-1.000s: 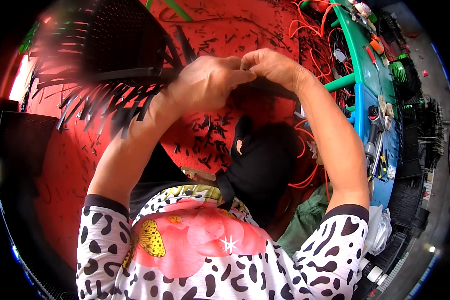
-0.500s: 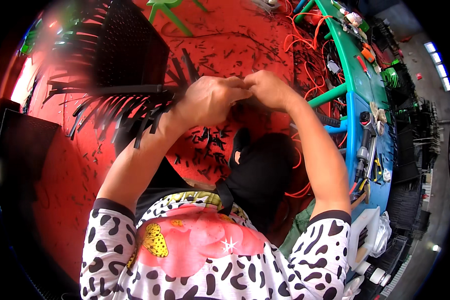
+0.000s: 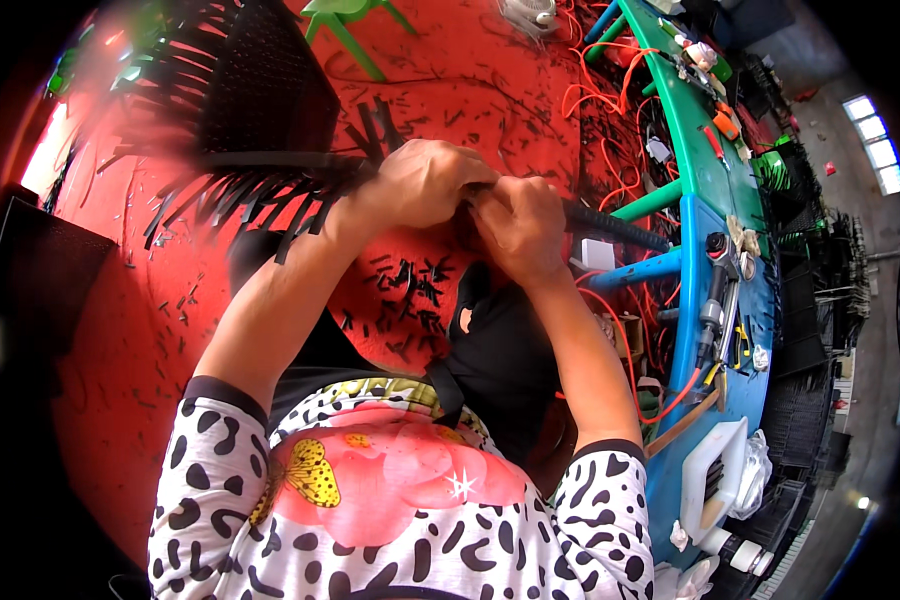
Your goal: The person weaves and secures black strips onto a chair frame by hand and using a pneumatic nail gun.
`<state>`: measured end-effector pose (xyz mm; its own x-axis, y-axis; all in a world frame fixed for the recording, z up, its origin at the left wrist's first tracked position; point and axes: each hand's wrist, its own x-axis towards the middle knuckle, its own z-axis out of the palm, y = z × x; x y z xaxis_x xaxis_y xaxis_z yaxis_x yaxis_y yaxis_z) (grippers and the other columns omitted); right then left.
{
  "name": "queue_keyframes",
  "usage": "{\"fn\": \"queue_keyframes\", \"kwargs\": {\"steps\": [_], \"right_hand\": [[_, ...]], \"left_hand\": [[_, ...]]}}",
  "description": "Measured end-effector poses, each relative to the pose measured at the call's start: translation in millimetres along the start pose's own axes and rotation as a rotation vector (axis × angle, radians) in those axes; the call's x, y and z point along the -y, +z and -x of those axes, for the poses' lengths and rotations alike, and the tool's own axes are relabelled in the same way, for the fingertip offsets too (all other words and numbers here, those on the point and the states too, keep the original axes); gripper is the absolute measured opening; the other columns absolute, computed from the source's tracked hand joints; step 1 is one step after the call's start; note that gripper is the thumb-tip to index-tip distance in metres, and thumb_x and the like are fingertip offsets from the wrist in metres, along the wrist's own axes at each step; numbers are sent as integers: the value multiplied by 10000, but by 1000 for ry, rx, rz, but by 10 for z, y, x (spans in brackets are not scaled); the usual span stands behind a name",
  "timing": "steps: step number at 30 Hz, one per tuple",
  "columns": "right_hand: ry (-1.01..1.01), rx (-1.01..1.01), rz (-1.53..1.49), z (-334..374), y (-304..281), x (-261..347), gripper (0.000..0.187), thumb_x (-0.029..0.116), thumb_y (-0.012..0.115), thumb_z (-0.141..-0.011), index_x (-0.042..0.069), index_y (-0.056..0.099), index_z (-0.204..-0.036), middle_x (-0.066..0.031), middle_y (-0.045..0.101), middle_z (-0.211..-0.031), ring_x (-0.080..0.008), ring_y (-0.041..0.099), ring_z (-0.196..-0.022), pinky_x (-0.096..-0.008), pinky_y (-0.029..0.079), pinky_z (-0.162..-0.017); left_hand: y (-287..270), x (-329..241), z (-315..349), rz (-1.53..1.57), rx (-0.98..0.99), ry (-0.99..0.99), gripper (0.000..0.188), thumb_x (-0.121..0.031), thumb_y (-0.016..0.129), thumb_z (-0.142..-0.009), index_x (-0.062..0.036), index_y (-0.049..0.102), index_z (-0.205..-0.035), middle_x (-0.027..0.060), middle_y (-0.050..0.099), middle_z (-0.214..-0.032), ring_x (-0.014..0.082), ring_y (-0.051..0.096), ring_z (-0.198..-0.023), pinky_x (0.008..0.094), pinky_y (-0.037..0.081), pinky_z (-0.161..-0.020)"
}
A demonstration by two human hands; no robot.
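Observation:
My left hand [image 3: 425, 180] and my right hand [image 3: 520, 225] meet in front of me, fingers closed and tips pressed together. A small dark bit shows between the fingertips, too hidden to name. Beside my left wrist spreads a black woven panel [image 3: 270, 95] with many loose flat strips [image 3: 260, 195] hanging from its edge; some lie against my left forearm. A thick black ribbed bar [image 3: 615, 225] runs out to the right from behind my right hand. Whether it joins the panel is hidden by my hands.
Black strip scraps [image 3: 410, 285] litter the red floor [image 3: 170, 400]. On the right, a blue table [image 3: 695, 300] carries a power tool [image 3: 715, 290] and hand tools. Beyond it stands a green table [image 3: 700, 110]. Orange cords [image 3: 620, 100] tangle below. A green stool [image 3: 345, 35] stands ahead.
My right hand has turned, its forearm now steeper and nearer my body. The ribbed bar shows more to its right. My left hand has moved slightly up, still at the fingertips of the right.

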<state>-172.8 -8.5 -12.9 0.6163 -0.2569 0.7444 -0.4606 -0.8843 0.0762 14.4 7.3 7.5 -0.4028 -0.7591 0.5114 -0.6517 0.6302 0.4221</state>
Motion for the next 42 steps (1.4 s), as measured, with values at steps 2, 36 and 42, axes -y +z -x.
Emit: {"fn": "queue_keyframes", "kwargs": {"steps": [2,36,42], "right_hand": [[-35,-10,5,-9,5,-16,220,98,726,-693,108,659,-903,-36,576,-922,-241,544,-765,-368,416,-656],[283,220,-565,-472,-86,-376,141,-68,638,-705,17,609,-813,-131,604,-788,-325,609,-755,-380,495,-643],[452,327,-652,-537,-104,-403,147,-53,654,-713,13,640,-843,-123,638,-827,-271,644,-754,-331,504,-673]], "left_hand": [[-15,1,-12,1,16,-20,269,-6,636,-694,-46,677,-957,112,675,-870,319,652,-811,388,524,-669],[15,9,-119,-86,-57,-94,252,-190,725,-706,-43,577,-846,117,623,-802,335,626,-785,431,496,-662],[8,10,-119,-104,-55,-102,259,-184,728,-703,-46,577,-861,116,624,-806,329,629,-784,427,498,-657]]}}
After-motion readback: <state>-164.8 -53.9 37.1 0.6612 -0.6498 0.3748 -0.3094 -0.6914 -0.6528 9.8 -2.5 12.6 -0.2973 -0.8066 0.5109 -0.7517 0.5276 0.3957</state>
